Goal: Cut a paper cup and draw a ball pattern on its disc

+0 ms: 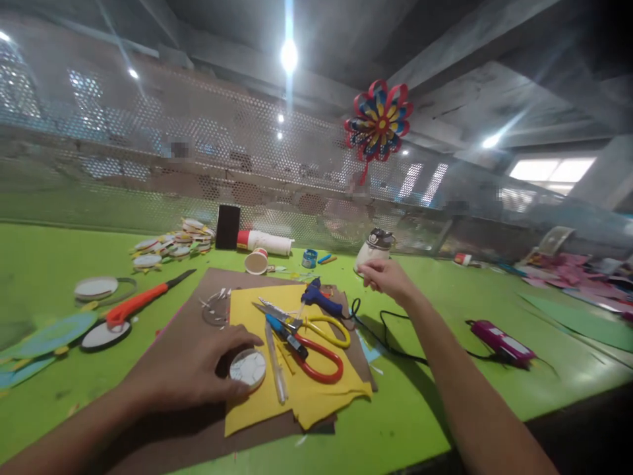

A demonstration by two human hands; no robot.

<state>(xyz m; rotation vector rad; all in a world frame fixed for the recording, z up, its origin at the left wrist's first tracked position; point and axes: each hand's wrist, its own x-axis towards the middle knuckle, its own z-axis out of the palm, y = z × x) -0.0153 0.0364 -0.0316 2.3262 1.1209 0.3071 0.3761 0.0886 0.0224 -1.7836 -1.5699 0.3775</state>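
Note:
My left hand (190,366) rests on the brown sheet (198,422), thumb and fingers curled round a small white disc (248,368) at the edge of the yellow sheets (316,396). My right hand (388,277) is stretched out over the green table (410,409), fingers loosely curled beside a white glue pot (372,251); I cannot see anything in it. On the yellow sheets lie red-handled scissors (316,359), yellow-handled scissors (324,326), a clear glue stick (275,369) and a blue glue gun (319,298).
Orange-handled shears (138,302) and round discs (97,287) lie to the left. A stack of cut discs (171,244), a black box (228,226), a tube (264,242) and a paper cup (256,261) stand behind. A magenta device (502,341) lies right. A paper flower (378,122) hangs on the mesh.

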